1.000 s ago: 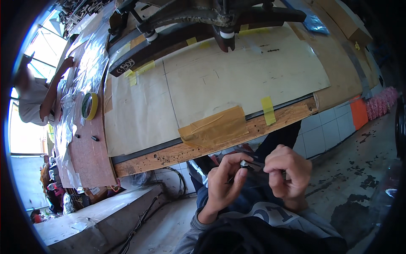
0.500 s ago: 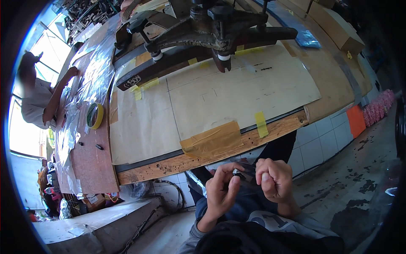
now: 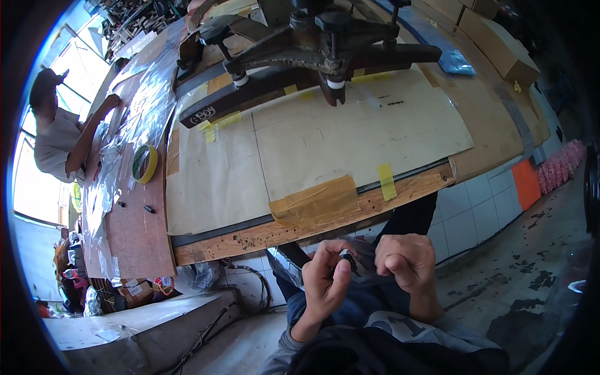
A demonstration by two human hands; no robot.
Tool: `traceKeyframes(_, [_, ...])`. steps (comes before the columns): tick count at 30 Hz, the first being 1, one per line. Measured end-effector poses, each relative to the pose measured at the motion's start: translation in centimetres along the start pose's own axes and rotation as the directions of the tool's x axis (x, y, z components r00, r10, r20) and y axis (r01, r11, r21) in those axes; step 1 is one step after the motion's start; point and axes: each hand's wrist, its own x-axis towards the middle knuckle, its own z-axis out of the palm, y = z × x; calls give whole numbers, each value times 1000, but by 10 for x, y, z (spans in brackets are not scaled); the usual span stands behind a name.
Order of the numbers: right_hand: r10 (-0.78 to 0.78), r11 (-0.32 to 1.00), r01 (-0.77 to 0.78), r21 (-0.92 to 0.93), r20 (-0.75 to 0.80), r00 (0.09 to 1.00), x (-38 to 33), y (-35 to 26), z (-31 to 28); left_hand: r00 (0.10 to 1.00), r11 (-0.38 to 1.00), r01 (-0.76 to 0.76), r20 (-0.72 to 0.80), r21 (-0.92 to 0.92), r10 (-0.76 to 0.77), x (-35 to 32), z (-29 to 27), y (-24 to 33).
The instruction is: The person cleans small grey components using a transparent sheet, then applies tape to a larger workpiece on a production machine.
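Note:
Low in front of my body, beyond the table's near edge, both my hands are raised close together. My left hand (image 3: 324,284) is closed, thumb against bent fingers, on a small black piece with a white end (image 3: 348,255); its kind is too small to tell. To its right, my right hand (image 3: 407,265) is closed, fingers curled and index knuckle toward the view. What its fingers hold, if anything, is hidden. Some clear plastic film (image 3: 365,253) seems to show between the hands, though its edges are hard to make out.
A table with a wooden edge (image 3: 237,240) bears a large cream sheet (image 3: 325,150), taped down. A heavy dark metal press frame (image 3: 312,56) stands over it. Left are a yellow tape roll (image 3: 145,164), a small black part (image 3: 149,209) and another person (image 3: 53,137). Boxes (image 3: 500,47) sit right.
My right hand's index finger has shifted and now points more toward the view. My left hand keeps its hold on the small piece. The whole view has swung slightly.

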Motion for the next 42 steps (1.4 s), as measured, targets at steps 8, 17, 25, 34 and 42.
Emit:
traceKeyframes(8, [30,951,-65,-301,-121,992,17,-18,9,999,997,-14,-46,76,17,10,-1,2])
traceKeyframes(17, [-1,901,-58,-430,-136,991,14,-3,12,983,903,-172,8,395,184,14,-8,5])
traceKeyframes(25, [-143,798,112,-592,-5,990,15,-7,24,983,859,-153,-14,488,183,3,-10,13])
traceKeyframes(34, [-49,864,11,-503,-62,997,11,-5,32,977,845,-148,-56,514,206,3,-4,14])
traceKeyframes(42, [128,788,-400,-468,-511,850,6,7,16,977,960,-167,-91,226,192,3,-2,4])
